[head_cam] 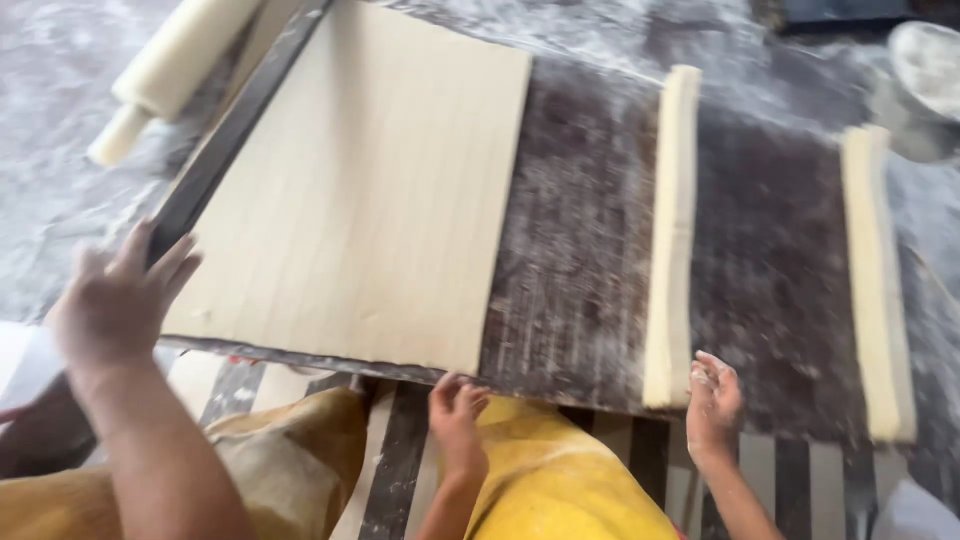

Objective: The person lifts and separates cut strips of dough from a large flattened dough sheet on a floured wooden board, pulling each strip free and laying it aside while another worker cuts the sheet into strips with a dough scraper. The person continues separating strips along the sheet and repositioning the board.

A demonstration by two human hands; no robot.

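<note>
Our left hand [455,400] curled at the bench [580,250] edge, grip unclear; our right hand [715,395], released, lay beside a dough strip [672,240] that hasty lifting could have torn.

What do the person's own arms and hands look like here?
Both forearms are bare as far as the frame shows, with no sleeves, gloves, watch or rings visible. The right hand has white flour dust on its fingers; the left hand looks cleaner. A yellow garment shows between the arms. The larger bare arm at far left seems to be another person's.
</note>
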